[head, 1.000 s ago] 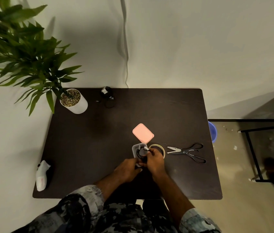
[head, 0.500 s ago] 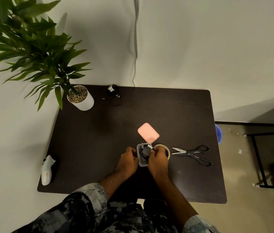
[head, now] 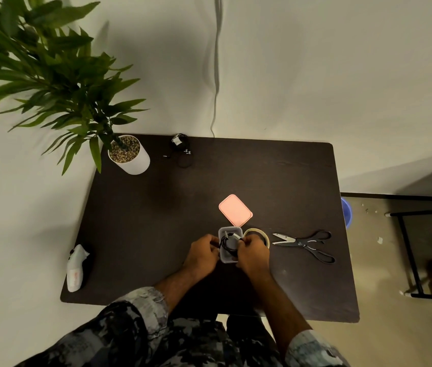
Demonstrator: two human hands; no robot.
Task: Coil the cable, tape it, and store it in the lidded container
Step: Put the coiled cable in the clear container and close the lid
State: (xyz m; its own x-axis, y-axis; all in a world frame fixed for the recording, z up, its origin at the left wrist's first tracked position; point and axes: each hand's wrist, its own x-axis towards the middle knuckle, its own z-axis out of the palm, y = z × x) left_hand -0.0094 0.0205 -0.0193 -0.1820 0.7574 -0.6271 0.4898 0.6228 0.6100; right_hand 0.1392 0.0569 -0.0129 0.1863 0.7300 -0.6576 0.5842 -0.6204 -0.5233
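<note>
A small clear container (head: 229, 230) stands on the dark table near its front middle. A coiled black cable (head: 227, 243) with white plug ends lies inside it. My left hand (head: 202, 254) grips the container's left wall. My right hand (head: 252, 251) is at the right wall, its fingers curled over the rim and pinching the cable. The pink lid (head: 235, 210) lies flat just behind the container. A roll of tape (head: 258, 232) sits right of the container, partly hidden by my right hand.
Black scissors (head: 306, 245) lie right of the tape. A potted plant (head: 128, 154) stands at the back left corner, with another black cable bundle (head: 181, 149) beside it. A white object (head: 75, 266) rests at the left edge. A metal frame (head: 410, 250) stands on the floor at right.
My left hand has moved from the container's front to its left wall. The right hand has pushed the coiled cable lower into the container. The camera view has shifted a little.
</note>
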